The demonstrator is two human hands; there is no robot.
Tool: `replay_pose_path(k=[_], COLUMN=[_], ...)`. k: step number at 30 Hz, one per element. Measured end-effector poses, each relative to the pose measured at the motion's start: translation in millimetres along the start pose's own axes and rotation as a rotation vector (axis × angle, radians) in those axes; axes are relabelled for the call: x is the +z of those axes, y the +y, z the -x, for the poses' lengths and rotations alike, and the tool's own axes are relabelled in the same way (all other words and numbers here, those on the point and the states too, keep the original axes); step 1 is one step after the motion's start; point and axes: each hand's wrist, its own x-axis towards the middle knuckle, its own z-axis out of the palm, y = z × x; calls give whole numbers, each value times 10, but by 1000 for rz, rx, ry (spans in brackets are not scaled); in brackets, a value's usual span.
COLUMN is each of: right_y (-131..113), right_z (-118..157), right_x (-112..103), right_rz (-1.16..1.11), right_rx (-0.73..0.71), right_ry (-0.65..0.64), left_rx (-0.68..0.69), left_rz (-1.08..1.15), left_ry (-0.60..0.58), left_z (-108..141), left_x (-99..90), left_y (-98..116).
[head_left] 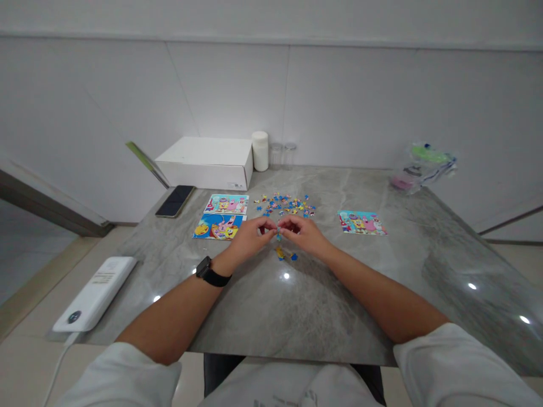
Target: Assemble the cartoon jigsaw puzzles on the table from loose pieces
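Observation:
My left hand point(255, 234) and my right hand point(302, 230) meet at the middle of the grey table point(297, 316), fingertips pinched together around small light-blue puzzle pieces point(279, 237). Just below the fingers, a few yellow and blue pieces point(280, 253) and a blue piece point(294, 257) lie on the tabletop. A loose spread of small puzzle pieces point(291, 204) lies just beyond my hands. Two cartoon picture cards, one point(227, 204) above the other point(218, 226), are left of my left hand. Another picture card point(362, 223) lies to the right.
At the back left stand a white box point(207, 161), a white bottle point(260, 151) and two clear glasses point(283, 156). A phone point(175, 201) and a white power bank point(95, 294) with a cable lie left. A plastic bag point(424, 168) sits back right.

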Motion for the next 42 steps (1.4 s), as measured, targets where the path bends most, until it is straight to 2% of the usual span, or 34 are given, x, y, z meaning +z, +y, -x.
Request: replay_pose_path(k=[6, 10, 16, 20, 25, 30, 42], right_y=[109, 188, 239, 218, 216, 214, 134], right_z=[43, 50, 29, 39, 71, 83, 71], right_x=[-6, -39, -73, -51, -3, 33, 54], right_rz=[9, 61, 176, 238, 280, 338, 402], right_rx=[6, 16, 7, -15, -22, -14, -20], right_ry=[12, 35, 68, 38, -54, -98, -171], left_rx=[28, 85, 143, 114, 87, 89, 29], left_rz=[-52, -235, -584, -680, -667, -626, -619], left_ry=[-4, -36, -298, -351, -370, -394, -351], left_z=[38, 69, 186, 234, 241, 216, 193], left_x=[83, 83, 37, 106, 174, 119, 103], left_y=[65, 36, 212, 288, 245, 246, 213])
